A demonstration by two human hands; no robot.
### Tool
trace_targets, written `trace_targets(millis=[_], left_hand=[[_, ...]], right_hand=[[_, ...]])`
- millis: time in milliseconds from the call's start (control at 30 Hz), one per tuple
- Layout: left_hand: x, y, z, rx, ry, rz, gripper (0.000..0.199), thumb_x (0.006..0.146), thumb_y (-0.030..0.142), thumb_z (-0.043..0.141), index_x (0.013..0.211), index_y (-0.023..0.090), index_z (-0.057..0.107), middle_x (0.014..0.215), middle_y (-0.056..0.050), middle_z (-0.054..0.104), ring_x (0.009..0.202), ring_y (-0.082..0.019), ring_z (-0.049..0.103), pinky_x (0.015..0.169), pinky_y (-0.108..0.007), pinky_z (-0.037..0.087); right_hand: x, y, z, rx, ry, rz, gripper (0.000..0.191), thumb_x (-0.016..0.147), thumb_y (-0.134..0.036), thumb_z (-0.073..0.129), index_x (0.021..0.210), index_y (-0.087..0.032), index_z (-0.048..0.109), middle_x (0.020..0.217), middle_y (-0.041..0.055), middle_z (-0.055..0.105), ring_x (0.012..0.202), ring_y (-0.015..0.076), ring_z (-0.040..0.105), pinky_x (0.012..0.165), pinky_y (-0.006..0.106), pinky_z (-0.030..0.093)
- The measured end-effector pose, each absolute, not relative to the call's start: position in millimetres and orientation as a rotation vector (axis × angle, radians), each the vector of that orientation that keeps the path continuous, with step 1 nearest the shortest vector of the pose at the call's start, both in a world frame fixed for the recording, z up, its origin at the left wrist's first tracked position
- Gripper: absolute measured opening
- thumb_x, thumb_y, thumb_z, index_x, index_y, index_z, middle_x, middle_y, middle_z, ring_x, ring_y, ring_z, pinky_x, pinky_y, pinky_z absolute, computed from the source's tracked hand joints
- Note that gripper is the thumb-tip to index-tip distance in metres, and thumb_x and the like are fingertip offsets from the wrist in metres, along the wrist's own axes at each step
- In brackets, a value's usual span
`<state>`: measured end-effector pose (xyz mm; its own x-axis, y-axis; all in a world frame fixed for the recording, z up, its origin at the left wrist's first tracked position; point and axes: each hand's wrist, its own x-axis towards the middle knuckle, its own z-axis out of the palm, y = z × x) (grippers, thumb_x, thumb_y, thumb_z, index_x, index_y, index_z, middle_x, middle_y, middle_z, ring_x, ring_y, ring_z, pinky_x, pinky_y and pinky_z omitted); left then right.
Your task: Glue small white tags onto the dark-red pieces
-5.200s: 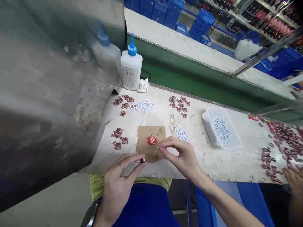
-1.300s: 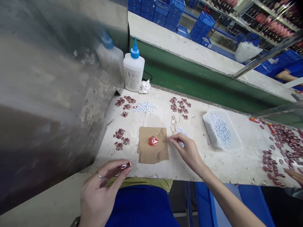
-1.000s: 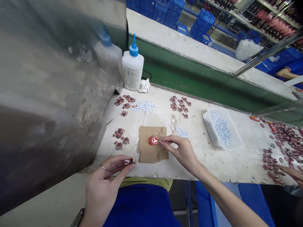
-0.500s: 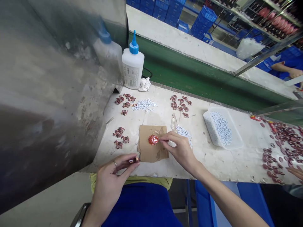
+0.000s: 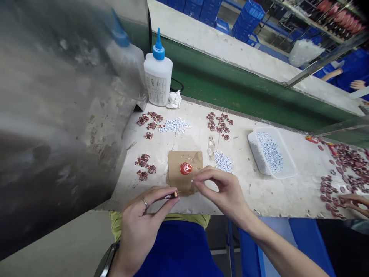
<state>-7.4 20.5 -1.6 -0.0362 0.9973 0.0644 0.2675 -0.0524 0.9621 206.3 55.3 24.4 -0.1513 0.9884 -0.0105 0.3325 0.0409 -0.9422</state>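
Right hand off the red disc, left hand closer in

Right hand (image 5: 223, 190) has drawn back from the red disc (image 5: 186, 168); thumb and finger pinch a tiny pale chip (image 5: 191, 181) at its 5 o'clock. Left hand (image 5: 144, 215) has edged toward 3 o'clock, narrow grip on a brown piece (image 5: 172, 195) at the disc's 7. Work now seems to centre on chip and piece. Piece half hidden; any coating on chip too small to tell. Co-worker's hand (image 5: 356, 201) cut off, between 3 and 4.

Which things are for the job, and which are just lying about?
Likely job things:
small brown piece, left hand
tiny white piece, right hand
red round thing on cardboard
pale bits
maybe the bottle

Likely lying about:
crumpled paper
blue crates
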Motion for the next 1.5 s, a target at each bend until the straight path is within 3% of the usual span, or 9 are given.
trace_targets(millis=[167,700,833,967,1133,1267,1367,1433,1500], left_hand=[[-4.2,18.4,7.6,1.552,1.394,1.182,0.023,0.086,0.018,0.077,0.101,0.035,0.075,0.098,0.013,0.078,0.085,-0.006,0.075,0.087,-0.013,0.061],[-1.5,19.2,8.4,1.623,1.417,1.163,0.023,0.085,0.018,0.078,0.101,0.035,0.073,0.100,0.015,0.077,0.085,-0.003,0.074,0.088,-0.011,0.059],[-0.6,20.7,8.4,1.701,1.410,1.179,0.023,0.085,0.017,0.078,0.101,0.033,0.072,0.099,0.014,0.077,0.084,-0.003,0.073,0.089,-0.012,0.059],[0.4,21.5,10.1,1.698,1.364,1.183,0.026,0.085,0.012,0.076,0.101,0.032,0.073,0.099,0.012,0.077,0.085,-0.005,0.074,0.087,-0.012,0.060],[2.8,18.6,10.1,1.578,1.373,1.154,0.024,0.085,0.018,0.078,0.101,0.036,0.075,0.098,0.014,0.078,0.082,-0.005,0.075,0.084,-0.009,0.061],[5.1,14.8,7.8,1.359,1.362,1.117,0.037,0.087,0.023,0.077,0.120,0.037,0.069,0.101,0.010,0.078,0.089,-0.011,0.077,0.085,-0.016,0.064],[5.2,14.4,7.6,1.434,1.324,1.090,0.039,0.090,0.020,0.072,0.124,0.037,0.065,0.102,0.009,0.078,0.091,-0.010,0.077,0.090,-0.017,0.063],[2.1,15.7,10.2,1.567,1.369,1.043,0.047,0.090,0.022,0.072,0.132,0.037,0.060,0.109,0.007,0.077,0.095,-0.012,0.077,0.094,-0.020,0.063],[-4.8,18.4,16.0,1.673,1.473,1.003,0.057,0.090,0.028,0.072,0.143,0.035,0.052,0.129,0.000,0.071,0.113,-0.019,0.073,0.104,-0.031,0.061]], right_hand=[[192.8,38.2,46.0,-1.218,-1.581,1.164,0.019,0.090,-0.011,0.071,0.099,-0.027,0.078,0.095,0.0022,0.080,0.088,0.0200,0.075,0.077,0.037,0.063],[192.7,39.3,44.5,-1.193,-1.745,1.154,0.016,0.096,-0.015,0.070,0.106,-0.026,0.075,0.097,0.0013,0.077,0.086,0.0163,0.075,0.073,0.030,0.063],[194.8,37.6,45.7,-1.151,-2.048,0.938,0.022,0.103,-0.014,0.059,0.119,-0.023,0.070,0.105,0.0066,0.076,0.089,0.0176,0.075,0.074,0.031,0.064],[197.3,36.9,51.0,-1.013,-2.305,0.599,0.027,0.103,-0.006,0.052,0.126,-0.012,0.065,0.104,0.0137,0.075,0.089,0.0215,0.075,0.071,0.033,0.064],[202.2,40.2,54.9,-1.112,-2.037,0.954,0.020,0.097,-0.010,0.066,0.116,-0.016,0.070,0.103,0.0082,0.075,0.089,0.0174,0.074,0.076,0.029,0.064],[201.2,42.8,54.8,-1.204,-1.757,1.248,0.033,0.091,-0.019,0.078,0.122,-0.022,0.068,0.109,0.0027,0.075,0.099,0.0151,0.073,0.091,0.028,0.063],[196.1,45.1,57.0,-1.204,-1.790,1.332,0.019,0.093,-0.022,0.077,0.112,-0.023,0.073,0.107,0.0014,0.074,0.099,0.0150,0.072,0.089,0.029,0.061],[196.9,48.6,58.4,-1.196,-1.792,1.365,0.014,0.094,-0.024,0.075,0.108,-0.024,0.074,0.103,0.0013,0.074,0.096,0.0156,0.071,0.086,0.031,0.061],[207.4,57.9,56.5,-1.211,-1.802,1.292,0.010,0.095,-0.025,0.073,0.105,-0.025,0.074,0.100,0.0018,0.074,0.093,0.0170,0.071,0.084,0.034,0.061]])
